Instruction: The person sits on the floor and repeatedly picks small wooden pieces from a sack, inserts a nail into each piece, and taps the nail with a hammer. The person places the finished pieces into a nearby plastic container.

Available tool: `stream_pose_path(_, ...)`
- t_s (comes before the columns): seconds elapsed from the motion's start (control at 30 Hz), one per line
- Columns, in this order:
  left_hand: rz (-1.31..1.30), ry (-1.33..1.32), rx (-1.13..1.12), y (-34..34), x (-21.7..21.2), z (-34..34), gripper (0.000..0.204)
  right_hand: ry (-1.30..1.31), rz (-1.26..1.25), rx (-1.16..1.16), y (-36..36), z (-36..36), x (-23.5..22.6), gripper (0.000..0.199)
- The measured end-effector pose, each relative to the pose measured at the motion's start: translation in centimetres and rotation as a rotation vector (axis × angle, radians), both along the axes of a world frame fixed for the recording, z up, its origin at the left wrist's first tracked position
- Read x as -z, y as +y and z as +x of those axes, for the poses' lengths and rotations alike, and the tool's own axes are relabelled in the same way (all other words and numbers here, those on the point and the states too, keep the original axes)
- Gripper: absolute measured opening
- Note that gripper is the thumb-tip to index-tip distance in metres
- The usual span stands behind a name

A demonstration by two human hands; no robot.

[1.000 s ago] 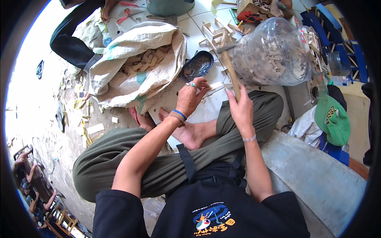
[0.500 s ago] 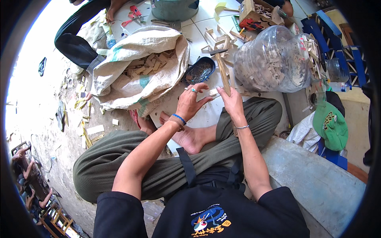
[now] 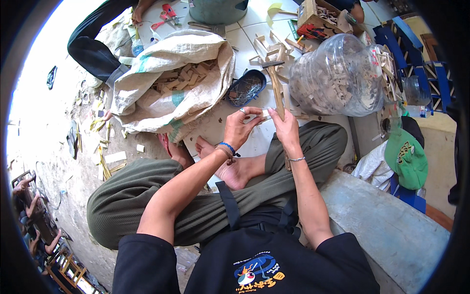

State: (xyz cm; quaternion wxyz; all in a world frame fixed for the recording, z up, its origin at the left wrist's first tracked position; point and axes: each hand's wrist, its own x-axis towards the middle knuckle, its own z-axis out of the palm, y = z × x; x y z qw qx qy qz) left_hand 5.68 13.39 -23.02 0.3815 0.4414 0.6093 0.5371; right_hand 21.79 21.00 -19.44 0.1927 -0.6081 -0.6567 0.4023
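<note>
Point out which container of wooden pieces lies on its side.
The big clear plastic water jug, right of the hammer held in the right hand. It lies tipped over; the white woven sack slumps open and the cardboard box sits upright.

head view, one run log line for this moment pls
left hand: pinching small wood piece | right hand: gripping hammer upright | nearby: nail bowl, clear jug

Wooden-handled hammer [image 3: 277,88], upright, small pale wood piece [image 3: 258,115] just beside its handle.
</note>
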Motion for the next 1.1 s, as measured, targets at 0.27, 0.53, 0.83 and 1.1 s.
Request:
stream_pose_path(0.27, -0.030, -0.099, -0.004, 0.2, 0.8, 0.3, 0.020, -0.009, -0.040, 0.001, -0.1, 0.1, -0.5, 0.045)
stream_pose_path(0.53, 0.015, -0.051, 0.004, 0.3, 0.9, 0.0, 0.018, -0.043, -0.010, -0.008, 0.1, 0.1, -0.4, 0.051)
stream_pose_path(0.83, -0.003, 0.083, 0.040, 0.0, -0.2, -0.3, 0.043, -0.027, -0.014, 0.003, 0.1, 0.3, 0.1, 0.042)
stream_pose_path(1.1, 0.013, 0.153, 0.070, 0.1, 0.3, -0.4, 0.042, -0.019, -0.032, -0.026, 0.1, 0.5, 0.1, 0.043)
